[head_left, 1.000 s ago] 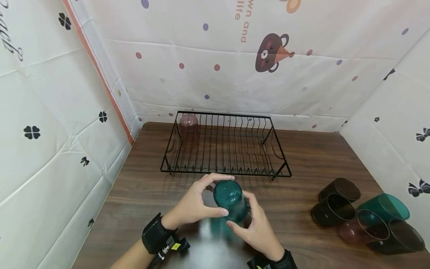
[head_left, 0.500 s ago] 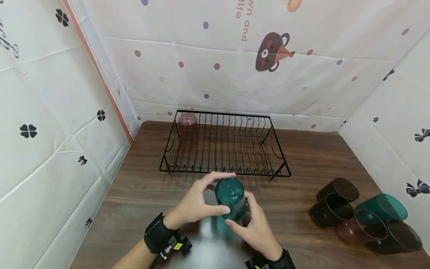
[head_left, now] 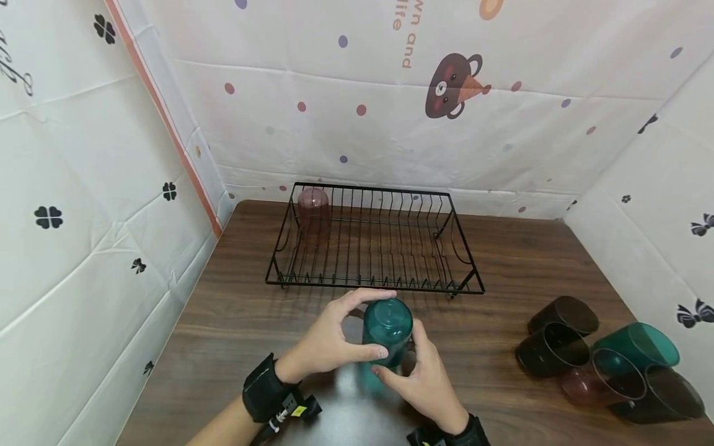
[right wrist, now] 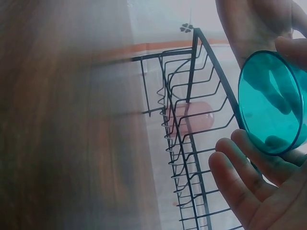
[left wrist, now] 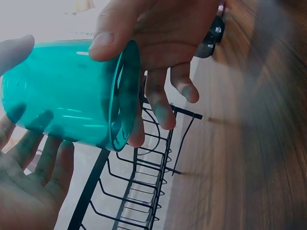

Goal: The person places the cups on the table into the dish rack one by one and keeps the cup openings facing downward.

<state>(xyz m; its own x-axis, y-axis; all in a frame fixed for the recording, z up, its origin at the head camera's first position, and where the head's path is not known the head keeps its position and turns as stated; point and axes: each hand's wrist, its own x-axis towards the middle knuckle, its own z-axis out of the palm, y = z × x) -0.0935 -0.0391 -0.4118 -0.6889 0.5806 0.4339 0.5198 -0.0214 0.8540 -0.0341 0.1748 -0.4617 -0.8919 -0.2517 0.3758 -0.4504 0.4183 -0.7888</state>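
Both hands hold a transparent teal cup [head_left: 387, 322] in front of the rack, its base turned up and its open rim down. My left hand [head_left: 334, 337] grips it near the base, thumb on the near side and fingers around the far side. Lower down, my right hand [head_left: 426, 384] holds it from the right, near the rim. The left wrist view shows the cup [left wrist: 62, 96] above the wooden table, with the right thumb pressed on its wall by the rim. In the right wrist view the cup's round mouth [right wrist: 268, 105] shows between the hands.
A black wire dish rack [head_left: 375, 289] stands behind the hands. A pink cup [head_left: 314, 214] is upside down in its back left corner. At the right on the wooden table [head_left: 223, 371] several dark cups [head_left: 552, 350], a teal cup [head_left: 636, 344] and a pink cup [head_left: 602, 378] stand close together.
Both hands and the teal cup have shifted slightly to the right. The hold on the cup stays much the same, and the rack and other cups have not moved.
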